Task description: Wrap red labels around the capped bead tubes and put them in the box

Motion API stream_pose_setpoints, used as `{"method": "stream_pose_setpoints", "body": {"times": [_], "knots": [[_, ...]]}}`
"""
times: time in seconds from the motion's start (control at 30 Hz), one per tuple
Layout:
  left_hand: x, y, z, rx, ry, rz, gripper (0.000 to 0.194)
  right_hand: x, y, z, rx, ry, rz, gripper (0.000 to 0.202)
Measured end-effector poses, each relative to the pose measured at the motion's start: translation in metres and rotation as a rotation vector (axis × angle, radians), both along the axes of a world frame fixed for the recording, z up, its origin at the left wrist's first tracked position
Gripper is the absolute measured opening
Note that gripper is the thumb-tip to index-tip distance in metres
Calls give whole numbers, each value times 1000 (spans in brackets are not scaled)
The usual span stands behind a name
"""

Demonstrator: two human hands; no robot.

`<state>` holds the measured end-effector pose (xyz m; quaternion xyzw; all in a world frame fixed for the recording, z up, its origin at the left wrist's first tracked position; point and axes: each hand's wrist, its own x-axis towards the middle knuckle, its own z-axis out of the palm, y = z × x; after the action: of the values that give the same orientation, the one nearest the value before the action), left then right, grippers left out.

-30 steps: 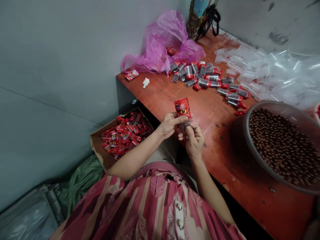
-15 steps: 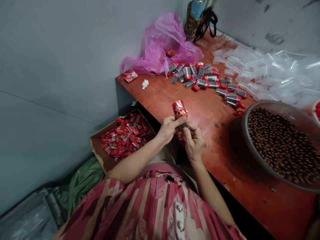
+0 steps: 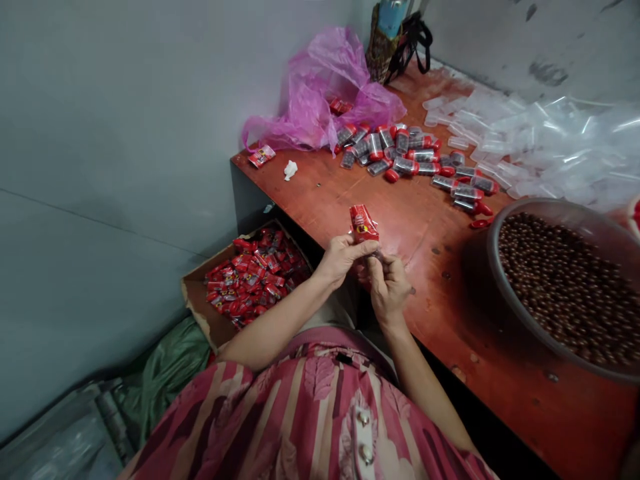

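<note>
In front of my body, at the table's near edge, my left hand (image 3: 345, 257) pinches a printed red plastic sleeve (image 3: 363, 223) between thumb and fingers. My right hand (image 3: 389, 287) is closed just below it, on the lower end of a small tube filled with dark balls (image 3: 376, 255). The sleeve sits around or over the tube's upper part; how far down it reaches is hidden by my fingers. Several capped tubes with red lids (image 3: 405, 160) lie in a pile farther back on the table.
An open carton (image 3: 200, 303) of red-wrapped tubes stands low at the left. At right, a large tub (image 3: 493, 267) holds brown balls. Clear empty tubes (image 3: 530, 143) cover the back right. A pink plastic bag (image 3: 320, 93) and a red sleeve packet (image 3: 262, 156) lie on the red table (image 3: 310, 193).
The red sleeve, held in both hands, has moved slightly right and now leans the other way a little. The grip of both hands stays nearly the same, and the view has shifted slightly.
</note>
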<state>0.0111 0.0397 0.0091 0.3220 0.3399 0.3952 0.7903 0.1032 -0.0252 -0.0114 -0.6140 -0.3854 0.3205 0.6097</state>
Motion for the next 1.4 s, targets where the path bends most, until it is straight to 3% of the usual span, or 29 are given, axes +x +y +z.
{"method": "stream_pose_setpoints", "body": {"times": [0.13, 0.23, 0.33, 0.43, 0.53, 0.77, 0.93, 1.0, 1.13, 1.27, 1.4], "knots": [[7, -13, -5, 105, 107, 144, 35, 3, 6, -1, -43, 365, 127, 22], [6, -17, -8, 99, 42, 102, 39, 5, 7, -2, -50, 510, 138, 24], [5, -14, -9, 18, -74, 105, 42, 4, 4, -4, -60, 381, 89, 22], [8, -9, -11, -33, -62, 176, 42, 1, -1, -8, -39, 143, 59, 22], [9, -6, -12, -96, -82, 148, 42, 0, -4, -11, -34, 15, 63, 21], [1, -6, -13, -81, -126, -61, 49, -4, -5, 0, -33, 178, 85, 20], [-1, -8, -11, -82, -125, -59, 52, -6, -5, 2, -44, 211, 91, 21], [-1, -7, -9, -88, -126, 11, 50, -2, -6, 5, -50, 96, 109, 22], [0, -7, -9, -104, -132, 167, 44, 14, -3, 16, 29, -380, 133, 19], [2, -10, -11, -117, -115, 181, 45, 27, 4, 24, 123, -706, 109, 18], [4, -12, -11, -113, -124, 211, 40, 31, 12, 22, 183, -937, 111, 19]]}}
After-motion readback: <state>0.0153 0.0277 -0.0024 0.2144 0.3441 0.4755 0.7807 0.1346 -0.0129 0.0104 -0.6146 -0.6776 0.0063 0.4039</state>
